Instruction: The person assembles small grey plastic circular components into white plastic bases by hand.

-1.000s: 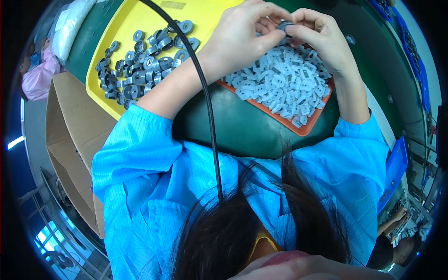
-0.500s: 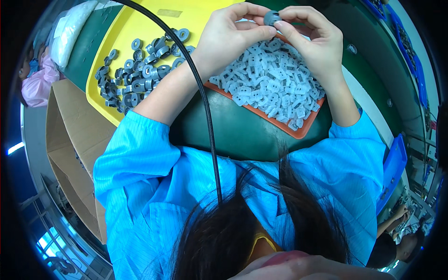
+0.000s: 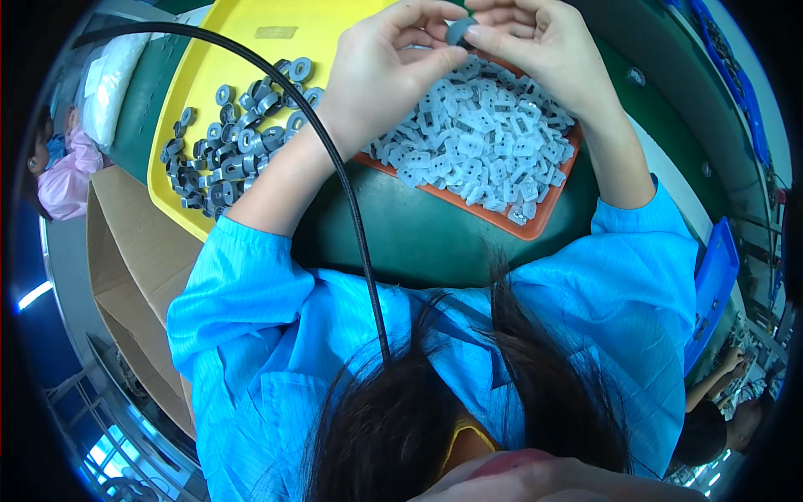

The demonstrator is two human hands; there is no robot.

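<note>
A small round grey plastic part is pinched between my two hands, above the far side of an orange tray. My left hand closes on it from the left with thumb and fingertips. From the right, the thumb and fingers of my right hand press against it too. Small translucent white plastic pieces are heaped in the orange tray below my wrists. Beyond my left forearm, several grey ring-shaped parts lie in a yellow tray. My fingers partly hide the held part.
An open cardboard box stands left of the green table. A black cable arcs across the view over my left forearm. A clear plastic bag lies at far left. A blue bin sits at right. Other people are at both edges.
Both hands, still around the grey part, have shifted slightly up and left in the picture. The trays also appear shifted left, and the cable's arc now reaches further left.
</note>
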